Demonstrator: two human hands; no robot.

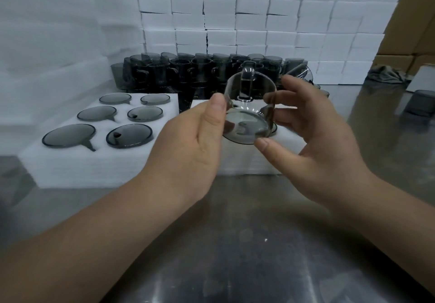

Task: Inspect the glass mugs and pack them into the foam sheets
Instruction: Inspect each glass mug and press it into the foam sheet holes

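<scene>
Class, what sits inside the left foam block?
Six grey glass mugs fill the foam block; only their round upper faces show. Their bodies are sunk in it, hidden.

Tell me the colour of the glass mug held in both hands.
Smoky grey and see-through. The glass mug shows best in the head view, the only one.

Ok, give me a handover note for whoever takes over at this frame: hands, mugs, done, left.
Hands: left hand and right hand both grip one glass mug, raised over the right foam sheet.
Done: left foam sheet holds six packed mugs.
Left: finish inspecting this mug, seat it in the right sheet (slots mostly hidden), then work through the unpacked mugs at the back.
</scene>
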